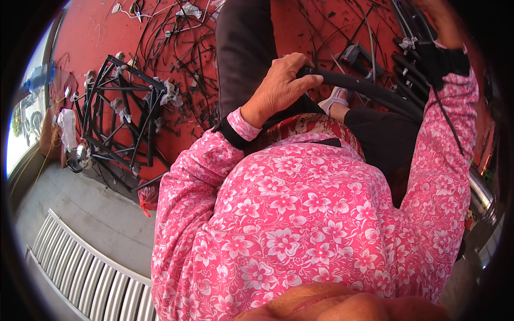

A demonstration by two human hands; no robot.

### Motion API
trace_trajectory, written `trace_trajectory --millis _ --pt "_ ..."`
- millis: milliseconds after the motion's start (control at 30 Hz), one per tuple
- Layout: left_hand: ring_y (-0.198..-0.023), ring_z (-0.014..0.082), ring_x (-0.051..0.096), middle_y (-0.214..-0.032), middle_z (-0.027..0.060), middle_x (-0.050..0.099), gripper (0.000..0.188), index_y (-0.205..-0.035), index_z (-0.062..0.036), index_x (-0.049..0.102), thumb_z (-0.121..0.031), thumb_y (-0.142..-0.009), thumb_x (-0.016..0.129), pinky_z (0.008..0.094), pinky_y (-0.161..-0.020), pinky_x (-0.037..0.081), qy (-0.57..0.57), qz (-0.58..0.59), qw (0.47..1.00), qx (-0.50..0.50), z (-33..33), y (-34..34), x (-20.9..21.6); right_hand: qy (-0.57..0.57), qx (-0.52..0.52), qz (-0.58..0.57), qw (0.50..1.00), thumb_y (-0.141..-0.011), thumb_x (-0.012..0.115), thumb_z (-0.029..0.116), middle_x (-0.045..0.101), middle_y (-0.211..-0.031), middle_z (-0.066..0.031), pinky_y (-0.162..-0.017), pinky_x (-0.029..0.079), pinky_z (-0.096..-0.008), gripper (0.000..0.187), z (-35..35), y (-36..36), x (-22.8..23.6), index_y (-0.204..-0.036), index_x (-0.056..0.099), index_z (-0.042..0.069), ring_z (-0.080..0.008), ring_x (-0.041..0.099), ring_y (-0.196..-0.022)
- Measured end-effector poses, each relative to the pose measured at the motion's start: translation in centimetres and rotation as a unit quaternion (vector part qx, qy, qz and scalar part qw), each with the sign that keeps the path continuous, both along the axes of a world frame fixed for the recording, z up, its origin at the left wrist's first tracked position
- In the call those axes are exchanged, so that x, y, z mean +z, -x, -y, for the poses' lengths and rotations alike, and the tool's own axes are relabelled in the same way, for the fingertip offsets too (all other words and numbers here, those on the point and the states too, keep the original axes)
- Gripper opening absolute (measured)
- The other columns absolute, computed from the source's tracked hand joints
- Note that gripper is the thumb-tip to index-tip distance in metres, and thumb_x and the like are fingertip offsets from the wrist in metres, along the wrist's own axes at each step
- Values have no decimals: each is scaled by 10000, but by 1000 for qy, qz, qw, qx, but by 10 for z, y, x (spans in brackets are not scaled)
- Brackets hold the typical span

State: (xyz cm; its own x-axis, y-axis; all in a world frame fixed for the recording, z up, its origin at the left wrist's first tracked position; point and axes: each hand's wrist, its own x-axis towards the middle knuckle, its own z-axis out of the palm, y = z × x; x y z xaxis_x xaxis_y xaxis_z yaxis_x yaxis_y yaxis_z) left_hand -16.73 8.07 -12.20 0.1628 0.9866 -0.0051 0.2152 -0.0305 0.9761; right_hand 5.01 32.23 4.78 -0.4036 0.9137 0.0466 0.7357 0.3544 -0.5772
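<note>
One hand, the left hand [281,85], curls around a black hose [369,88]; right hand's fingers unreadable.

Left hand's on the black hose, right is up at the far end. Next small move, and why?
Probably slide the left hand further along the black hose toward the right hand. Its fingers curl over the hose's near end, while the long span between the hands runs unsupported across the lap.
</note>
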Motion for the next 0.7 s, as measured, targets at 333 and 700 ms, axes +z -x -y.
trace_trajectory --millis 333,700 --pt "-728 186 519 -779 100 535 294 -929 13 610 -249 -900 740 336 -667 422 -53 -23 998 -2 6 0 -8 140 72 -108 982 -903 741 205 726 -909 -35 -737 541 -303 198 152 -22 -89 -1026 750 51 -135 683 -818" --pt "-726 150 442 -750 67 463 191 -878 21 564 -142 -905 660 324 -661 389 -10 48 997 -66 3 3 24 -133 -64 91 985 -715 824 267 702 -1068 -83 -1020 401 -435 468 246 -110 -139 -1142 694 123 -289 627 -1113"
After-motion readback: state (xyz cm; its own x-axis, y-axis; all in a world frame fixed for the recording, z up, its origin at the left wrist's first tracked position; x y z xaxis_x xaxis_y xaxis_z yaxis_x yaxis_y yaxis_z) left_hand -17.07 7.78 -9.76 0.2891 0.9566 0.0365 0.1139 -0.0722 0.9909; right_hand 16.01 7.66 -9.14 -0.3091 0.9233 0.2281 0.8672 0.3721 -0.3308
